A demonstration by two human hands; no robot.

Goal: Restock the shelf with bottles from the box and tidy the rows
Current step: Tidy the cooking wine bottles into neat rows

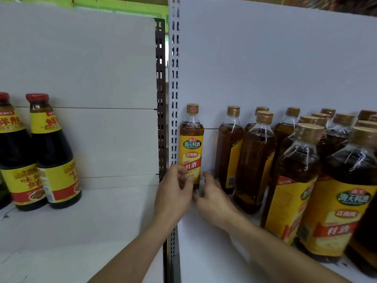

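Clear plastic bottle [191,144], amber liquid, tan cap, glossy yellow label, stands upright at frame centre, back-left corner of white shelf [208,248], beside slotted upright [174,78]. My L hand [173,193]: fingers clamped on its lower label. R hand [214,198]: fingers apart, just right of base, contact unclear. Both forearms extended fwd.
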